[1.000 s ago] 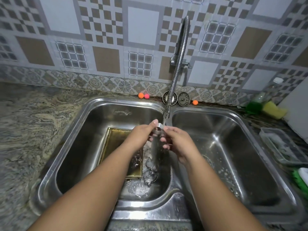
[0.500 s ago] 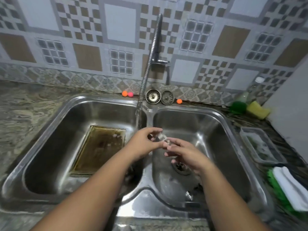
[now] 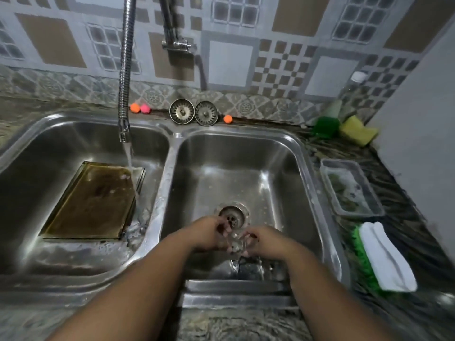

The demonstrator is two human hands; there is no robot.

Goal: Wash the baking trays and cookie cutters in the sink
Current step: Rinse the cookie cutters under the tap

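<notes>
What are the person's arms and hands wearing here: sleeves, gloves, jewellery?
Left forearm and right forearm are bare to the frame edge, no sleeves. Left hand and right hand are ungloved; no watch or bracelet shows. Rings: too blurred to tell.

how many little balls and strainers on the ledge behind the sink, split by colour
orange balls: 2
pink ball: 1
metal strainers: 2
total: 5
</notes>
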